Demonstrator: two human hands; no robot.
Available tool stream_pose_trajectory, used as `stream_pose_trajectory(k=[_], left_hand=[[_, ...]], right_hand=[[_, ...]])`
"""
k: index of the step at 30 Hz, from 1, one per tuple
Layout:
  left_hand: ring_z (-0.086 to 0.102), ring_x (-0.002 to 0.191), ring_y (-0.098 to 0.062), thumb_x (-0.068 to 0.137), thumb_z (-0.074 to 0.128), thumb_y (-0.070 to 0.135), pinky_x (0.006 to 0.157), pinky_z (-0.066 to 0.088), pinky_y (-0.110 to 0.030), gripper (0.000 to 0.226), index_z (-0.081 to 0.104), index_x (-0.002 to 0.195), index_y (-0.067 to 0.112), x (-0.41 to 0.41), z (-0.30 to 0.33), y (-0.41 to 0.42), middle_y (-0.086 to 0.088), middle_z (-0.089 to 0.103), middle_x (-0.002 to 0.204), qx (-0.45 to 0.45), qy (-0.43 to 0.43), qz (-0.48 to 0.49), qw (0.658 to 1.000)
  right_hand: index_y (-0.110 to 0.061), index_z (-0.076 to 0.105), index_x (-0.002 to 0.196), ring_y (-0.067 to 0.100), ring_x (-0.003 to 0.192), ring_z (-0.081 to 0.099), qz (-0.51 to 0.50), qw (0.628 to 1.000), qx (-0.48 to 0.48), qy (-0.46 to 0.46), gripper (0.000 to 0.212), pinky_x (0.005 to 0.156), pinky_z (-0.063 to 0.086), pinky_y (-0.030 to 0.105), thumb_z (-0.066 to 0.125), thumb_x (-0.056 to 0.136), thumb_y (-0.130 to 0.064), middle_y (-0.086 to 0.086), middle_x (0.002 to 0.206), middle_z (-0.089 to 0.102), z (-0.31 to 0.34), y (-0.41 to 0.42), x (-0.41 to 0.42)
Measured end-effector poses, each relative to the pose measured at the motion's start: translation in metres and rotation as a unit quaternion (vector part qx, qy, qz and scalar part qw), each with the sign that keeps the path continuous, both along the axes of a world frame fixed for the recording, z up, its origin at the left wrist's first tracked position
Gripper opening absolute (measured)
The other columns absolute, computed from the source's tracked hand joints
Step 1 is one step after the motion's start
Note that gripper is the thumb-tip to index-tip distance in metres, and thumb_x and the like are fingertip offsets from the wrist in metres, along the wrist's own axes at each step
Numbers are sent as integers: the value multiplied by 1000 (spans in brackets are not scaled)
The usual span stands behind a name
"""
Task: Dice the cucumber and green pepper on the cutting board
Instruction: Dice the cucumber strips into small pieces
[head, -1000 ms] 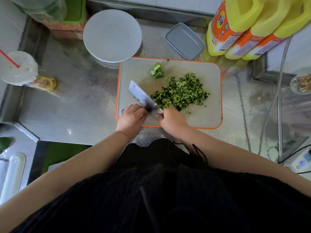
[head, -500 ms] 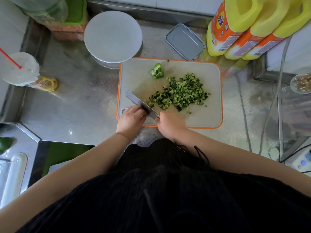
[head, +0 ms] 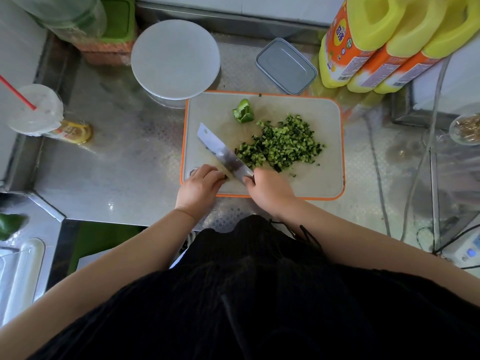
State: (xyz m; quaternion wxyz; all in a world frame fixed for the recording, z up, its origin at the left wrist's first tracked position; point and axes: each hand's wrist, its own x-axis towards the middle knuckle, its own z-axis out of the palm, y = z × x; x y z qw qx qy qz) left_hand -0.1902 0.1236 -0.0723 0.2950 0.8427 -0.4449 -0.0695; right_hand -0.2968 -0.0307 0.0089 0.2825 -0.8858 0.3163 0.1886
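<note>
An orange-rimmed white cutting board lies on the steel counter. A heap of diced cucumber covers the board's middle right. One piece of green pepper sits near the far edge. My right hand grips the handle of a cleaver; the blade slants to the far left, its flat side showing. My left hand is at the near left corner, fingers curled against the blade over a small dark cucumber bit, which is mostly hidden.
A round white lidded container and a grey lidded box stand behind the board. Yellow bottles crowd the far right, with cables running below them. A cup with a red straw stands at the left.
The cleaver dropped edge-down beside my left fingers half a second ago and now shows its flat side again. Both hands stay at the board's near edge.
</note>
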Motion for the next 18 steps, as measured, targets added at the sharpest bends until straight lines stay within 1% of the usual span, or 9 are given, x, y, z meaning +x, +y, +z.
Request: stream_pose_trajectory(k=[4,6,9,12,15,17,18], left_hand=[[62,77,-33,91,54,30,58,55,-42,27,72,89,10,2,0,-1,-6,66,93,8,8,4,1000],[63,76,-33,91,53,30,58,55,-41,28,73,88,11,2,2,-3,-6,67,91,8,11,6,1000],[63,76,-34,91,52,31,58,56,-41,30,74,88,11,1,3,-3,-5,68,91,12,15,13,1000],[63,74,-33,91,51,30,56,55,-41,31,74,86,10,1,4,-4,-5,68,89,14,11,15,1000],[63,71,-33,90,54,26,55,55,-40,26,73,84,9,2,3,-3,-7,67,86,13,3,5,1000],[63,75,-31,90,57,22,58,55,-38,21,73,86,9,1,6,-2,-6,67,89,19,26,19,999],[63,77,-30,91,59,17,59,54,-37,16,72,88,9,0,8,-1,-5,67,91,22,42,33,998]], right_hand=[[-14,45,86,26,72,53,48,999,-4,7,24,59,37,33,41,100,-32,-2,67,44,-2,12,2],[-14,45,86,26,71,52,51,998,-11,24,23,59,37,33,41,100,-31,0,68,45,-3,14,4],[-14,47,87,28,75,55,45,998,-9,37,20,60,38,33,42,100,-28,4,77,52,-8,15,6],[-12,53,93,30,80,56,20,999,19,40,23,63,38,33,44,99,-31,6,82,54,-13,12,8],[-6,58,100,30,85,56,-51,998,40,19,32,65,35,31,44,98,-35,11,90,58,-15,3,9],[-6,55,94,28,80,51,-75,996,43,17,30,64,32,29,42,99,-32,11,86,54,-13,-4,6],[-7,50,89,27,77,48,-79,996,42,15,27,63,31,29,42,99,-31,9,84,51,-12,-6,4]])
